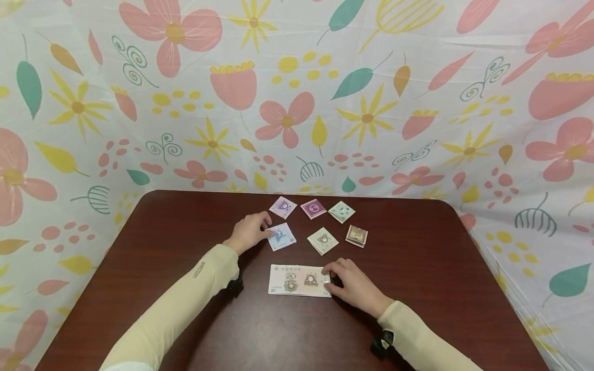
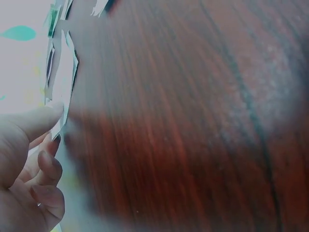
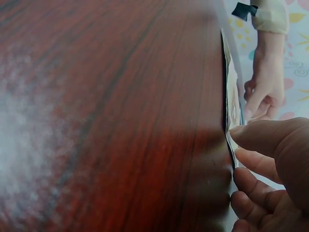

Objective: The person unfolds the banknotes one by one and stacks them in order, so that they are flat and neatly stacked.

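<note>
Flowery cloth (image 1: 297, 77) fills the whole top half, with a dark reddish-brown table (image 1: 278, 335) under it. Left arm's in a cream sleeve (image 1: 181, 293), stretched up from the lower left; the right one, also in a cream sleeve (image 1: 429, 340), angles in from the lower right and doesn't reach as far up. Left hand (image 1: 248, 233), palm down, bit left of centre, narrow grip: thumb and finger pinching a bluish folded note (image 1: 282, 237). Right hand (image 1: 355, 286) sits just below and right of centre, thumb and finger pinching the right end of a long 20 note (image 1: 300, 281) lying flat just below mid-frame. Five more folded notes (image 1: 323, 240) sit around the centre, right of and above the blue one.
</note>
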